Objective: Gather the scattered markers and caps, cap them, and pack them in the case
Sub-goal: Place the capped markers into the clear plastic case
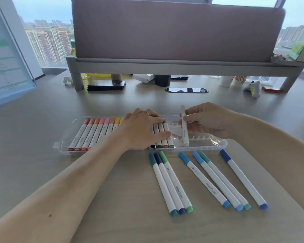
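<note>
A clear plastic case [207,146] lies across the desk. Its left part holds a row of capped markers [93,132] from red through orange to brown and black. My left hand [144,128] lies flat on the row's middle, fingers spread over the markers. My right hand [209,120] pinches a pale grey-capped marker [184,126] nearly upright, its lower end inside the case's bare right part. Several capped blue, green and teal markers lie on the desk in front of the case: three side by side [170,183] and several more fanned to the right [223,179].
A grey monitor riser [182,64] with a pink panel stands at the back of the desk. Under and beside it sit a black phone [106,85], a dark cup [162,79], a white bottle [238,81] and small clutter. A tilted screen [7,55] is at far left.
</note>
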The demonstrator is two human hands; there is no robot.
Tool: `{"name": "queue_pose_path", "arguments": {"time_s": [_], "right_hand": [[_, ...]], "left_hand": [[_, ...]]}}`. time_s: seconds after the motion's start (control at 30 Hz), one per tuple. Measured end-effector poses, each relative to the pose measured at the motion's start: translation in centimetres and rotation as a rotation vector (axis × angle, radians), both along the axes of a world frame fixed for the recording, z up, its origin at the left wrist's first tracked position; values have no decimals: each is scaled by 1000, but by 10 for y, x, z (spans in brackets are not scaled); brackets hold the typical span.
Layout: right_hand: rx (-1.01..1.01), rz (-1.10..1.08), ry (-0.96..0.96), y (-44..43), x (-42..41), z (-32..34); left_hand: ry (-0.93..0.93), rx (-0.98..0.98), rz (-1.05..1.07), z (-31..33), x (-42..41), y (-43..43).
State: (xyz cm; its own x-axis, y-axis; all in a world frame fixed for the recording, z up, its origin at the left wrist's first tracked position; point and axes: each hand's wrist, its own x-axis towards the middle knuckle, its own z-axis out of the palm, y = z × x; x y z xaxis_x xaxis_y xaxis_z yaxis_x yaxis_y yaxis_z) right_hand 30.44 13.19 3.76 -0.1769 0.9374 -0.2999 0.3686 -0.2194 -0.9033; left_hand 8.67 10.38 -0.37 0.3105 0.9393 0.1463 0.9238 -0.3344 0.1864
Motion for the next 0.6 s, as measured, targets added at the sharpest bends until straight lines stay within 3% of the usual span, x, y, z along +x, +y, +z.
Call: {"name": "queue_pose_path", "arguments": {"time_s": [0.2,0.6], "right_hand": [[71,32,-35,0,-14,-6],[202,48,-321,-6,-19,-18]], "left_hand": [[-191,85,-72,5,17,2],[-78,11,-49,-7,17,10]]}}
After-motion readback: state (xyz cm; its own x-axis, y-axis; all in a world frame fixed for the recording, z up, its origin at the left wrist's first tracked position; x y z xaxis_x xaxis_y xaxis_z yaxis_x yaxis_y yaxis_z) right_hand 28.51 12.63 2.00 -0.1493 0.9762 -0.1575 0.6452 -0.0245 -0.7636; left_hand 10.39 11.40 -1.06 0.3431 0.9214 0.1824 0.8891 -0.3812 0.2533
